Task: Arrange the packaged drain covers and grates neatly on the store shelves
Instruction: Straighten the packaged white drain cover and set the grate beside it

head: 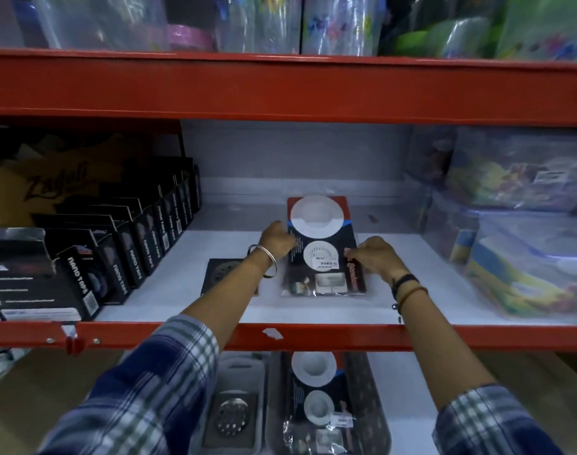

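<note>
Fingers (288,239) of the left hand (275,238) curl onto the left edge of a drain cover pack (323,247); fingers of the right hand (374,254) fold down over its right edge. Both hands pinch the pack from the sides; fingertips mostly hidden under the knuckles.

Pack: flat on the white middle shelf (215,307), centre of frame, long side running away from the camera. Dark card in clear plastic, large white disc at the far end, smaller white disc with a price label below it, small parts at the near end.

Left wrist carries a metal bangle (264,261); right wrist has dark bands (407,287). Plaid sleeves (142,389) at the bottom of the frame.

Square dark grate (223,272) lies flat just left of the pack, partly behind the left forearm; whether the two touch, cannot tell.

Left of frame: row of black nano tape boxes (123,257) standing upright, running back along the shelf. Right of frame: stacked clear plastic containers (523,231), blurred.

Red shelf rail (313,336) crosses the lower frame. Below it, bottom centre: a second pack (316,399) of the same kind, and a square metal grate (231,418) to its left.

Top of frame: upper shelf with wrapped colourful goods (264,24), out of focus.
</note>
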`<state>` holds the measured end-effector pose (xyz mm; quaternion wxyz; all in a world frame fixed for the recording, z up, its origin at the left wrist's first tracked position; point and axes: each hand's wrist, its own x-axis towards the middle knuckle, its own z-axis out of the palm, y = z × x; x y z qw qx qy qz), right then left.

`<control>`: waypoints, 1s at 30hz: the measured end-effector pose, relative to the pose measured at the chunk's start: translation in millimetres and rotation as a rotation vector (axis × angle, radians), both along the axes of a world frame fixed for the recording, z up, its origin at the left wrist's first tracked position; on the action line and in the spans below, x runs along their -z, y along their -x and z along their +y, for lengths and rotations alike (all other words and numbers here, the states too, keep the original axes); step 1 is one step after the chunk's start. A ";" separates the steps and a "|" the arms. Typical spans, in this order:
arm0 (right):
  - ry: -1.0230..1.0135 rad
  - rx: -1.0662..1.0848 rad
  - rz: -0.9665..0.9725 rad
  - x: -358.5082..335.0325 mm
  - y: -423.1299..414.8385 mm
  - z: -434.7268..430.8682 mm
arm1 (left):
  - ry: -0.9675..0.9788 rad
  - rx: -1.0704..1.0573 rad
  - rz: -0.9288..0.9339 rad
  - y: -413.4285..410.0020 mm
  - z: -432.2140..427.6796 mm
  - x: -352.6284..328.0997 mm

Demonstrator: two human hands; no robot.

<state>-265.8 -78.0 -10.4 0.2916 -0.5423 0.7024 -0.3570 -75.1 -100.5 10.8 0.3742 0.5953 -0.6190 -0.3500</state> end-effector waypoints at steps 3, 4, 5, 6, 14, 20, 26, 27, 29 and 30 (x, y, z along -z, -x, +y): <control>-0.045 -0.008 0.050 3.2 -5.7 0.3 | -0.052 0.011 -0.108 4.3 3.6 4.7; -0.054 -0.008 0.048 0.8 -7.7 1.7 | -0.051 0.001 -0.114 4.8 3.4 6.7; -0.052 -0.009 0.046 -1.4 -8.4 4.0 | -0.056 -0.006 -0.110 6.5 9.5 4.3; -0.050 -0.009 0.044 -4.8 -9.0 8.0 | -0.054 -0.013 -0.095 7.6 10.7 4.7; -0.054 -0.038 0.145 -5.9 6.0 48.1 | -0.049 -0.026 -0.063 7.5 45.1 15.1; -0.001 -0.061 0.217 5.2 2.3 85.6 | -0.016 -0.009 -0.113 6.8 69.2 27.0; 0.023 0.050 0.388 10.1 -13.1 100.6 | 0.066 -0.013 -0.279 0.4 83.8 22.4; 0.052 0.097 0.449 8.4 -17.7 103.5 | 0.096 -0.017 -0.322 -2.9 86.4 21.6; 0.177 0.152 0.537 5.4 -30.8 110.3 | 0.225 -0.051 -0.438 -14.5 90.2 22.2; 0.256 0.143 0.549 3.3 -38.9 112.8 | 0.320 -0.084 -0.502 -22.4 92.5 21.9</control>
